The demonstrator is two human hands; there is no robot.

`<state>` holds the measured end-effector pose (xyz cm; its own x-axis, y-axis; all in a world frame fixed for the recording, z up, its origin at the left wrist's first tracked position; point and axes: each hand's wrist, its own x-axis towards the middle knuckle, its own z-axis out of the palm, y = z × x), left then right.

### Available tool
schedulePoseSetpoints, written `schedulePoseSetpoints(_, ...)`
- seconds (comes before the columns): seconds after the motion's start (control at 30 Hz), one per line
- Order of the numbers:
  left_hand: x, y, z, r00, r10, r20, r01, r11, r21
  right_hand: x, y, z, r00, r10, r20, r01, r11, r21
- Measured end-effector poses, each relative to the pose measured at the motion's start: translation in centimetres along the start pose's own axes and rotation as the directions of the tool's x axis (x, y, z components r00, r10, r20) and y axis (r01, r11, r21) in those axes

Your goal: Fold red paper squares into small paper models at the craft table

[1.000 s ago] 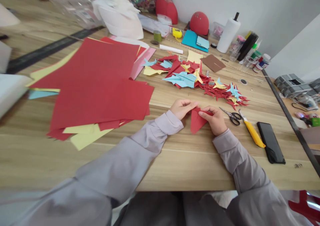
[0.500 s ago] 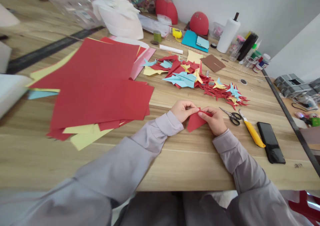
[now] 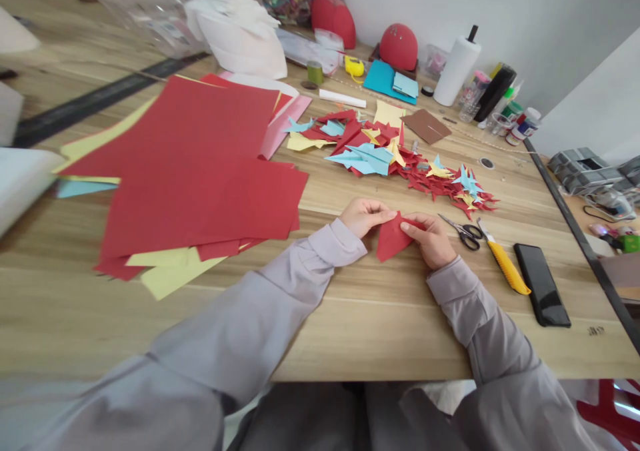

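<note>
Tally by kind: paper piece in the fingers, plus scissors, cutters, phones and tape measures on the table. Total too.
Red paper piece in the fingers: 1
Scissors: 1
Yellow-handled cutter: 1
Black phone: 1
Yellow tape measure: 1
Total: 5

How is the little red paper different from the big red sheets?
The little red paper is much smaller than the big red sheets. The little red paper is held by the left hand and right hand; the big red sheets lie stacked. Both are red paper.
</note>
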<state>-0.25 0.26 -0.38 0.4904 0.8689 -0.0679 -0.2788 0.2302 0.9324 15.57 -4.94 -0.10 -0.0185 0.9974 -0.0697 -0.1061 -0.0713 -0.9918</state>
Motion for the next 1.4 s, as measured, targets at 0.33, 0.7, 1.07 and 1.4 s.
schedulePoseSetpoints(0.33, -0.03, 0.33, -0.15, 0.999, 0.048, -0.016, -0.044, 0.980, 0.195, -0.10, -0.23, 0.20, 1.000, -0.011, 0.006, 0.011, 0.999, -0.030)
schedulePoseSetpoints(0.7, 0.02, 0.49, -0.08, 0.997, -0.035, -0.068, 0.026, 0.991, -0.130, 0.00, -0.40, 0.33, 0.999, 0.040, -0.021, -0.037, 0.993, 0.109)
schedulePoseSetpoints(1.07, -0.10, 0.58, -0.14, 0.999, -0.019, -0.051, 0.016, 0.998, -0.057, 0.02, -0.32, 0.26, 1.000, -0.018, -0.016, 0.019, 0.999, 0.033)
schedulePoseSetpoints(1.4, -0.05, 0.44, 0.08, 0.997, 0.070, -0.030, -0.066, 0.990, 0.129, 0.00, -0.18, 0.18, 0.995, -0.093, 0.034, 0.099, 0.965, -0.243)
